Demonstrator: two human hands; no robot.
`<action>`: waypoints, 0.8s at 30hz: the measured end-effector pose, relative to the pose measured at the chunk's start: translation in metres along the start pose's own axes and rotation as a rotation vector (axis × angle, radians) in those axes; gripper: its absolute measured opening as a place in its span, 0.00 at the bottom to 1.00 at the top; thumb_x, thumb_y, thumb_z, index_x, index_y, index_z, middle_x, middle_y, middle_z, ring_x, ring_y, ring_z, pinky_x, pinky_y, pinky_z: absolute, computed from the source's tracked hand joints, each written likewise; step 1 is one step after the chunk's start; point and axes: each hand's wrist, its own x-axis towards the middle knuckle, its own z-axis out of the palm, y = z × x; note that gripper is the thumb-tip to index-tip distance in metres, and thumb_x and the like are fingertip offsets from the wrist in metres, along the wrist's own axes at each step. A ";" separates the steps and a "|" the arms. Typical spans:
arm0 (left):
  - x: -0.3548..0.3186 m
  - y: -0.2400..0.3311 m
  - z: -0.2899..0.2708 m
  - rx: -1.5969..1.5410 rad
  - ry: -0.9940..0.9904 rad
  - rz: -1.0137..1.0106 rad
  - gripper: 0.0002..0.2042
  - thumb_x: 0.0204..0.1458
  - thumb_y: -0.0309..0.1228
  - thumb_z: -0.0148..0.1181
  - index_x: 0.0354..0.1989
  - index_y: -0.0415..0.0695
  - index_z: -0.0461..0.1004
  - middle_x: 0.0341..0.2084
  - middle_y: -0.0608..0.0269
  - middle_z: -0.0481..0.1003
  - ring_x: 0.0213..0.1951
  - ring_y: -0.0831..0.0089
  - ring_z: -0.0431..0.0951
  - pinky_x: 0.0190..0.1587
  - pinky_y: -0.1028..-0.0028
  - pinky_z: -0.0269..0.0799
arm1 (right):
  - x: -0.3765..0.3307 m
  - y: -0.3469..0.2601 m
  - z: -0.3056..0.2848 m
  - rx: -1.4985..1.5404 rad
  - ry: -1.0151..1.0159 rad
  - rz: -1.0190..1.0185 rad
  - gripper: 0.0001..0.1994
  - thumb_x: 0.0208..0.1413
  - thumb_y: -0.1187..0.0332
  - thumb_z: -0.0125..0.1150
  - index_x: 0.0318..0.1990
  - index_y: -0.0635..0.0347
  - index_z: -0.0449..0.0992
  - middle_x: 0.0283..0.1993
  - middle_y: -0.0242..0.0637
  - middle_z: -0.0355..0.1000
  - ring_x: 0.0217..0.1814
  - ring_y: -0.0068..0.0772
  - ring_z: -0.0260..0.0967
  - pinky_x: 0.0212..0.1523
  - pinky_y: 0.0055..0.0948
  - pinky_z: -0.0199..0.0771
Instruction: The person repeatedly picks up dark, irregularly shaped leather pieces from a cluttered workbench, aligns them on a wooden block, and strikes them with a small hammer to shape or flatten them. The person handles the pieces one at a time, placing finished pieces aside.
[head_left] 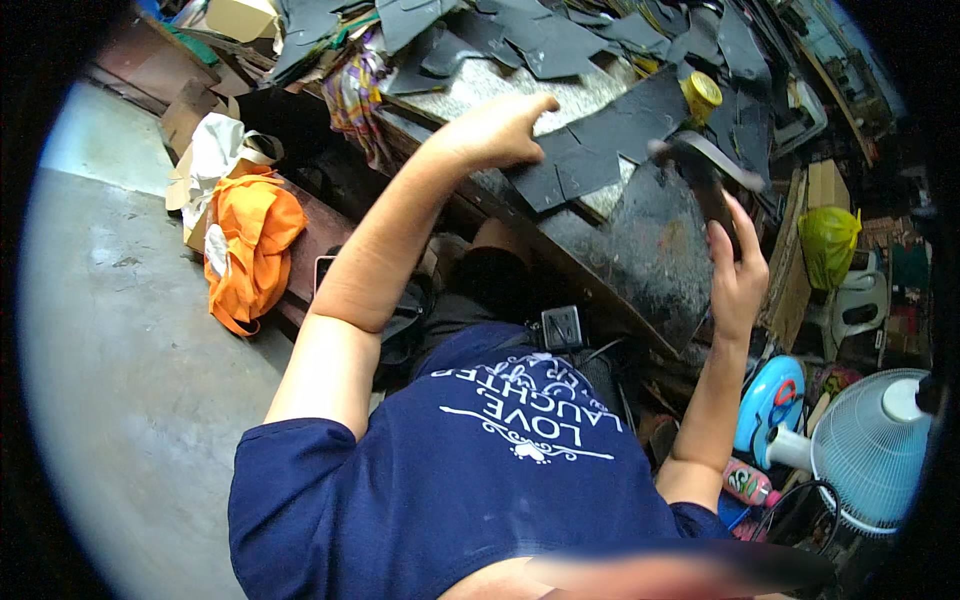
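Note:
My right hand (738, 268) is wrapped round the dark handle of a hammer (715, 195). The hammer's curved metal head is slightly blurred and raised over the dark, worn part of the workbench (650, 250). Above the bench's near left edge reaches my left hand (500, 130), thumb and index finger apart, with nothing visible between them; its other fingers are mostly hidden. Close to its fingertips lie flat black cut sheets (580, 165), partly over a speckled pale slab (485, 95). A yellow tin (702, 92) stands just beyond the hammer.
More black cut pieces (540, 40) are heaped across the far side. A patterned cloth (357, 100) hangs at the bench's left corner. Orange fabric (255, 235) lies further left. On the right are a yellow plastic bag (828, 245), a fan (870, 450) and a pink bottle (748, 482).

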 end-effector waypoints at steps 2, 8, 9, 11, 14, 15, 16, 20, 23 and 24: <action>-0.004 -0.003 0.001 0.001 0.040 -0.003 0.26 0.43 0.27 0.66 0.54 0.38 0.69 0.37 0.44 0.78 0.43 0.50 0.79 0.47 0.60 0.73 | 0.013 -0.014 0.007 -0.017 -0.025 -0.051 0.19 0.60 0.69 0.61 0.59 0.57 0.74 0.55 0.41 0.77 0.54 0.31 0.75 0.55 0.27 0.70; -0.001 -0.008 0.014 -0.140 0.192 -0.005 0.21 0.45 0.20 0.63 0.50 0.41 0.69 0.23 0.57 0.75 0.28 0.66 0.77 0.34 0.67 0.72 | 0.041 -0.033 0.064 -0.061 0.109 -0.353 0.20 0.60 0.62 0.62 0.60 0.43 0.74 0.52 0.39 0.78 0.47 0.32 0.80 0.45 0.32 0.78; 0.001 -0.010 0.017 -0.148 0.218 0.031 0.21 0.45 0.20 0.63 0.50 0.41 0.69 0.23 0.57 0.75 0.28 0.66 0.77 0.34 0.67 0.72 | 0.040 -0.032 0.068 -0.509 -0.195 -0.065 0.19 0.61 0.55 0.59 0.59 0.32 0.74 0.44 0.36 0.79 0.40 0.38 0.79 0.38 0.34 0.77; 0.003 -0.012 0.022 -0.151 0.264 0.040 0.21 0.45 0.20 0.63 0.50 0.41 0.69 0.23 0.57 0.75 0.28 0.67 0.77 0.34 0.68 0.72 | 0.046 -0.027 0.071 -0.482 -0.190 -0.125 0.18 0.61 0.50 0.56 0.59 0.24 0.73 0.38 0.35 0.79 0.36 0.41 0.78 0.33 0.35 0.75; 0.006 -0.013 0.030 -0.130 0.336 0.044 0.20 0.46 0.20 0.63 0.49 0.41 0.70 0.24 0.57 0.76 0.28 0.67 0.77 0.35 0.69 0.72 | 0.048 -0.024 0.068 -0.333 -0.067 -0.291 0.18 0.60 0.53 0.59 0.58 0.32 0.75 0.41 0.36 0.80 0.39 0.39 0.79 0.36 0.34 0.78; 0.010 -0.014 0.031 -0.118 0.370 0.045 0.20 0.46 0.20 0.63 0.49 0.41 0.70 0.24 0.57 0.76 0.28 0.66 0.77 0.35 0.69 0.72 | 0.048 -0.025 0.067 -0.239 -0.063 -0.228 0.19 0.59 0.54 0.60 0.58 0.34 0.75 0.43 0.36 0.80 0.42 0.37 0.79 0.39 0.33 0.78; 0.012 -0.015 0.031 -0.135 0.385 0.052 0.19 0.47 0.21 0.64 0.49 0.42 0.70 0.26 0.57 0.77 0.29 0.66 0.77 0.36 0.69 0.73 | 0.045 -0.027 0.069 -0.124 -0.009 -0.207 0.19 0.59 0.55 0.61 0.58 0.37 0.76 0.45 0.36 0.79 0.44 0.36 0.79 0.41 0.33 0.78; 0.018 -0.018 0.033 -0.185 0.396 0.034 0.17 0.49 0.23 0.64 0.48 0.42 0.71 0.28 0.58 0.78 0.31 0.68 0.77 0.37 0.70 0.73 | 0.034 -0.038 0.072 -0.226 -0.095 -0.259 0.19 0.59 0.55 0.62 0.58 0.36 0.75 0.50 0.36 0.78 0.45 0.38 0.79 0.41 0.33 0.80; 0.018 -0.023 0.034 -0.202 0.402 0.070 0.17 0.49 0.23 0.64 0.48 0.42 0.72 0.27 0.60 0.77 0.30 0.71 0.76 0.37 0.71 0.73 | 0.029 -0.038 0.064 -0.458 -0.230 -0.162 0.19 0.59 0.54 0.60 0.58 0.32 0.75 0.45 0.33 0.80 0.38 0.40 0.79 0.35 0.33 0.78; 0.017 -0.024 0.034 -0.213 0.392 0.073 0.16 0.49 0.23 0.64 0.48 0.42 0.72 0.27 0.60 0.77 0.30 0.71 0.76 0.37 0.72 0.72 | 0.027 -0.036 0.063 -0.357 -0.176 -0.235 0.19 0.58 0.55 0.61 0.58 0.34 0.75 0.45 0.34 0.80 0.37 0.40 0.79 0.35 0.33 0.78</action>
